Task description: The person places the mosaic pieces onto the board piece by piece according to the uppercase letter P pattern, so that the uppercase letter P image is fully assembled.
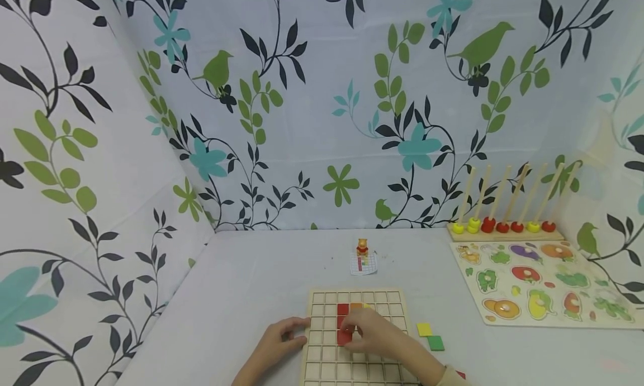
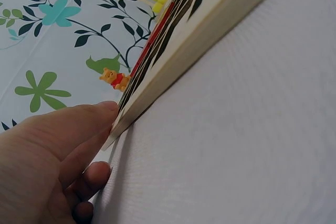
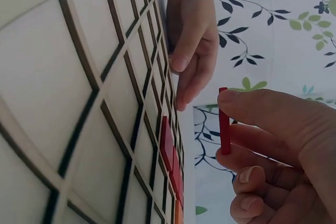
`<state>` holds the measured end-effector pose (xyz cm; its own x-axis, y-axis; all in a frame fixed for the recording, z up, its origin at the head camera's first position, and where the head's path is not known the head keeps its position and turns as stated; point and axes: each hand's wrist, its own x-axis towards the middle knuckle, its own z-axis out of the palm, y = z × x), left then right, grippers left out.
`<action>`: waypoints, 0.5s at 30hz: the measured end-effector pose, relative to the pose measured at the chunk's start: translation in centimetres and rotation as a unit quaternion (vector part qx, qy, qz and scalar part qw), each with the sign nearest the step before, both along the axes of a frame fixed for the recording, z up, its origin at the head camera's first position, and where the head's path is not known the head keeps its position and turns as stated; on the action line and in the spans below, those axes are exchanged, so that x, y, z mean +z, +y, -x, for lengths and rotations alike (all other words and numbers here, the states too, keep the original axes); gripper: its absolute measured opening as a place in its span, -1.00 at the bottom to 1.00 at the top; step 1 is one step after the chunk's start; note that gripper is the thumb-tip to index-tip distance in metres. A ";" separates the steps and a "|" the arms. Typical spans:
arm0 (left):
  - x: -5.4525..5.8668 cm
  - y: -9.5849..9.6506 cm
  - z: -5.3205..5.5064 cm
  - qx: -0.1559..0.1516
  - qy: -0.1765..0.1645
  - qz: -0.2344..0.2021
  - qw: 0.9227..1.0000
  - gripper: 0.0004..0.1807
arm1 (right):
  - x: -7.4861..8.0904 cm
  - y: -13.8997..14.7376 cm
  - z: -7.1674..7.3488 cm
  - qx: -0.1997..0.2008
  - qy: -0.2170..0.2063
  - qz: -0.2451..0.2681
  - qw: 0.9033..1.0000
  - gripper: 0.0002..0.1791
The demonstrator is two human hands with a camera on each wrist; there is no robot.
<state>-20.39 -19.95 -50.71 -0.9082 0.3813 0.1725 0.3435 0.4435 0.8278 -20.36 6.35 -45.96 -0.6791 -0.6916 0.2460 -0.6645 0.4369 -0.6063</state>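
Observation:
A pale wooden grid board [image 1: 322,369] lies on the table in front of me. My right hand [image 1: 374,333] is over its upper middle. It pinches a red square tile [image 3: 224,121] between thumb and fingers, seen edge-on above the board in the right wrist view. Red tiles [image 1: 342,309] and an orange tile [image 1: 356,306] lie in the board's cells, with a yellow tile [image 1: 367,306] partly hidden by the hand. My left hand [image 1: 279,341] touches the board's left edge; in the left wrist view its thumb [image 2: 79,124] lies straight against the edge.
Right of the board lie loose yellow [image 1: 424,329] and green tiles [image 1: 435,343]. Behind it a small bear figure [image 1: 362,247] stands by a gridded paper card [image 1: 369,266]. A vegetable puzzle board [image 1: 548,291] and a peg stand with beads [image 1: 508,235] occupy the right side.

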 end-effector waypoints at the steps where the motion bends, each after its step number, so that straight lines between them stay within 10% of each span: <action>1: 0.0 0.0 0.0 0.001 -0.003 0.003 1.000 -0.66 | -0.2 -0.1 0.0 0.001 -0.004 -0.002 1.000 -0.87; 15: -0.7 -0.1 0.3 0.009 0.009 0.016 1.000 -0.64 | -1.3 -0.8 -0.4 -0.006 0.007 -0.049 0.999 -0.85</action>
